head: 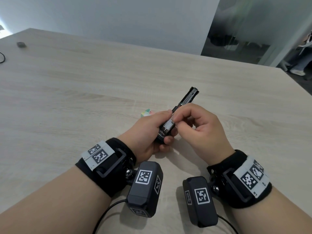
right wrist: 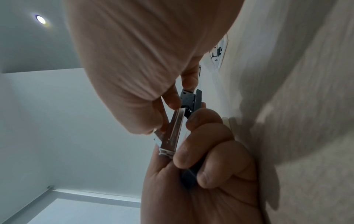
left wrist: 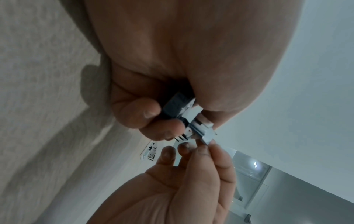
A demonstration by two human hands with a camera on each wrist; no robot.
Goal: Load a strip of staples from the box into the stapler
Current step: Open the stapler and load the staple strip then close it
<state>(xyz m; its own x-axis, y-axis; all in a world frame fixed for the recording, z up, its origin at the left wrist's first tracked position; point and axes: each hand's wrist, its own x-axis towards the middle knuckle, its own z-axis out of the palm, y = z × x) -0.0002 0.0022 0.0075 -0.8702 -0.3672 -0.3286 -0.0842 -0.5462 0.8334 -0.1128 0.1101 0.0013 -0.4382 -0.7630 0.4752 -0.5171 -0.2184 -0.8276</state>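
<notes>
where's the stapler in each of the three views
Head: the stapler sits at centre, gripped by the left hand, its open top pointing up and away.
Left wrist: stapler at centre, poking out below the left palm, its metal end nearest the right hand.
Right wrist: stapler at centre, its metal rail running diagonally between both hands.
Shared landmark: the right hand's fingertips on the stapler's metal part.

The slim plastic-and-metal stapler (head: 183, 102) is black with a silver channel. The small cardboard staple box (head: 146, 113) shows pale green, white and pink. The wide laminate table (head: 84, 85) has light beige wood grain. Black wrist straps (head: 108, 168) carry black-and-white square-code markers.
</notes>
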